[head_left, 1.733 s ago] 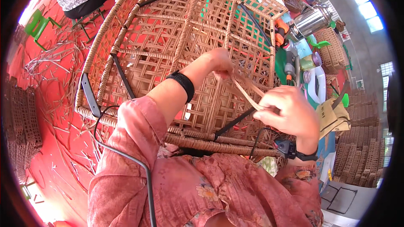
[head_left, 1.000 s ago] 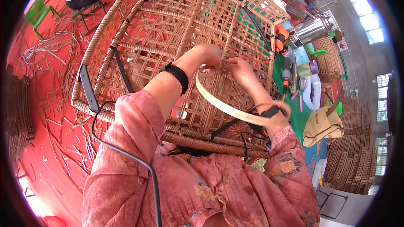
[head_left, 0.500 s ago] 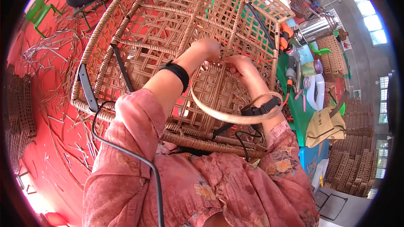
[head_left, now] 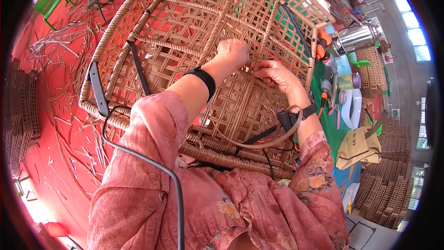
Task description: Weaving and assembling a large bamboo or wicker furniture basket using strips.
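A large woven rattan basket [head_left: 162, 69] with wrapped ribs and black straps lies tilted in front of me. My left hand [head_left: 233, 52] is closed against its weave beside a middle rib, with its fingertips hidden behind the hand. Just to its right, my right hand [head_left: 277, 75] pinches at a rattan strand on the same rib, thumb and forefinger together and the other fingers curled. A long, pale, flat rattan strip [head_left: 259, 146] loops below the hands and rises past my right wrist. Where its upper end goes in the weave I cannot tell.
Cut rattan scraps [head_left: 64, 125] litter the red floor at left, near a green chair [head_left: 50, 3]. At right, a green tabletop [head_left: 330, 125] bears an orange-and-grey power tool [head_left: 327, 83], a metal canister [head_left: 356, 38] and a tan bag [head_left: 357, 147]. A cable [head_left: 171, 176] crosses my left sleeve.
My right hand has shifted slightly right and down, its fingers showing more. The strip's loop has dropped lower and looks thinner. The whole view has shifted slightly.
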A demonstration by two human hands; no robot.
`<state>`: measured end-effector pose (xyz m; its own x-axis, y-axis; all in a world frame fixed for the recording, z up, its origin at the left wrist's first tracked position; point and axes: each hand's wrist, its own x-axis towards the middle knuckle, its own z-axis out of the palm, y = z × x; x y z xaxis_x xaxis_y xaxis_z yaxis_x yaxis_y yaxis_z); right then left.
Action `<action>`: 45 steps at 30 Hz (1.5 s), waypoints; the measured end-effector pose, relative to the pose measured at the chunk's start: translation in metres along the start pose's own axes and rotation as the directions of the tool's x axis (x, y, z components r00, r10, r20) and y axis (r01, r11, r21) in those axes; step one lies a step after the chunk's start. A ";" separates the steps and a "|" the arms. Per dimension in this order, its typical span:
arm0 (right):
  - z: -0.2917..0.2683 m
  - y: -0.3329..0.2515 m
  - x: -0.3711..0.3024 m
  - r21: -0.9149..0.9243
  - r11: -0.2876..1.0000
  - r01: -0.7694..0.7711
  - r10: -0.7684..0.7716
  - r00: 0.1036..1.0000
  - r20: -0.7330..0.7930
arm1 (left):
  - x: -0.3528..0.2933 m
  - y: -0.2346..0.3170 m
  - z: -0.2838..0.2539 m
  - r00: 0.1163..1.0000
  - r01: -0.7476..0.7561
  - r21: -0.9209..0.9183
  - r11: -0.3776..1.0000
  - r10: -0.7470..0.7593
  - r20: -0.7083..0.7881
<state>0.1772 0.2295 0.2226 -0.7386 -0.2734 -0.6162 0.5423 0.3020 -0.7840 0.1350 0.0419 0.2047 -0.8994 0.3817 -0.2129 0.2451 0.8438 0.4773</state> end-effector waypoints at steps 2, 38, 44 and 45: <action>-0.001 -0.001 0.000 -0.092 0.996 0.002 -0.001 1.000 0.009 | 0.000 -0.001 0.003 1.000 -0.030 0.005 1.000 0.030 -0.008; 0.081 -0.097 -0.252 -0.882 0.471 0.034 -0.397 0.900 -0.177 | -0.022 0.042 -0.022 0.892 -0.115 -0.149 0.982 0.168 0.420; 0.072 -0.100 -0.311 -0.654 0.406 0.638 -0.736 0.653 0.179 | -0.009 0.033 -0.012 0.923 -0.151 -0.059 0.987 0.162 0.348; 0.073 -0.088 -0.298 -0.576 0.531 0.621 -0.750 0.661 0.022 | -0.004 0.029 -0.008 0.929 -0.172 -0.059 0.983 0.182 0.324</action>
<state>0.3793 0.2175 0.4697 -0.8864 -0.4269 0.1791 -0.4017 0.5169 -0.7560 0.1430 0.0622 0.2264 -0.6734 0.6299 -0.3870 0.3741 0.7419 0.5565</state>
